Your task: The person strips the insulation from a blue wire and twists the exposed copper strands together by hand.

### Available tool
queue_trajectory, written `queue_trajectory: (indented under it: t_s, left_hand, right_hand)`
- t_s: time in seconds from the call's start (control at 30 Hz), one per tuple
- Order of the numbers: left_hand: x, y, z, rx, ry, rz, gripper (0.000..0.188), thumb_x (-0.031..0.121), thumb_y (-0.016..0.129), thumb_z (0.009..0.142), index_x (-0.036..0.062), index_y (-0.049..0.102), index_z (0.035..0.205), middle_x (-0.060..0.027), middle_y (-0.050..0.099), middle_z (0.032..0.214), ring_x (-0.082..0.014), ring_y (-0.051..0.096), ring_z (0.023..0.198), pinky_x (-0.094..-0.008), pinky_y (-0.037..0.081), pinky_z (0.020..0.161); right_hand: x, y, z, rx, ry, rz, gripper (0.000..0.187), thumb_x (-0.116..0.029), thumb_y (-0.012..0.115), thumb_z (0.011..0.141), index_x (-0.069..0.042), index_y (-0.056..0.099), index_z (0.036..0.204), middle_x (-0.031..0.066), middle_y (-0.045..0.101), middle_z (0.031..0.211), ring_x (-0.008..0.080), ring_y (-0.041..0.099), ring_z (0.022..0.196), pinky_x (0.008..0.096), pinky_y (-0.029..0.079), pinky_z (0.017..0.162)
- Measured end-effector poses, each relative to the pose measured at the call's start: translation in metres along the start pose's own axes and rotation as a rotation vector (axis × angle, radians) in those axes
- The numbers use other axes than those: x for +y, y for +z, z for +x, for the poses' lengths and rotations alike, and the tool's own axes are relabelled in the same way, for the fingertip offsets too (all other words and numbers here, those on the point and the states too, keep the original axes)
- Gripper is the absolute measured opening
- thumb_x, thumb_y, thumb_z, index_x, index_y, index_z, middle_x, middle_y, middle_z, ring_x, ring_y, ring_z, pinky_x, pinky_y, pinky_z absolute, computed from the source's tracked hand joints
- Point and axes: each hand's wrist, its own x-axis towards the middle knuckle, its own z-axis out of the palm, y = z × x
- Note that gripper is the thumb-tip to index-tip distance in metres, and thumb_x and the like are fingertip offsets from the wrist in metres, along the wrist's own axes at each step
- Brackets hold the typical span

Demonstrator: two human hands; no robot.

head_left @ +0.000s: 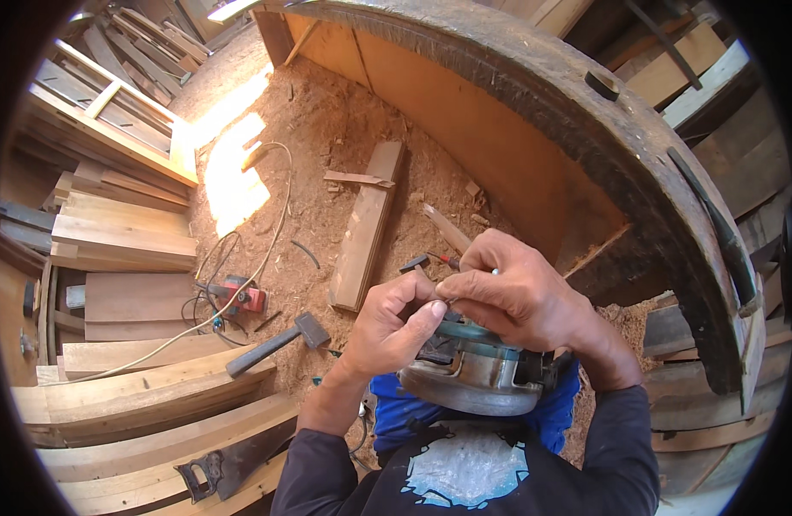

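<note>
A power tool [473, 387] rests over blue trousers [394, 421]. Just above it, the left grip [394, 322] and right grip [520, 288] meet, fingertips pinched closed; what they hold is hidden. Beyond, stacked boards [366, 241] lie on the shavings-covered floor [318, 120].

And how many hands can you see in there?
2. The left hand is near the middle of the picture, and the right hand is beside it; their fingertips come together above the metal power tool. No other hands show.
</note>
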Motion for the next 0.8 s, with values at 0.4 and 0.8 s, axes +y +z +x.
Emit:
queue_trajectory:
  t_s: [0.4,0.8]
  left_hand:
    - [0.009,-0.003,-0.002,-0.173,-0.042,0.118,0.012,0.008,0.066,0.089,0.0033,0.06,0.08,-0.0039,0.051,0.068,-0.0159,0.048,0.065,-0.0343,0.039,0.062]
    - [0.002,-0.015,0.003,-0.26,-0.079,0.056,0.008,0.012,0.065,0.086,0.0063,0.062,0.08,-0.0045,0.052,0.069,-0.0213,0.05,0.067,-0.0368,0.039,0.064]
  right_hand:
    - [0.002,0.007,0.003,-0.096,-0.166,0.058,0.014,-0.004,0.068,0.075,-0.004,0.059,0.085,0.0107,0.051,0.075,0.0319,0.054,0.069,0.044,0.043,0.062]
    - [0.01,0.006,0.011,-0.151,-0.133,0.281,0.011,-0.001,0.066,0.073,-0.002,0.055,0.075,0.0104,0.046,0.068,0.032,0.049,0.064,0.0438,0.039,0.061]
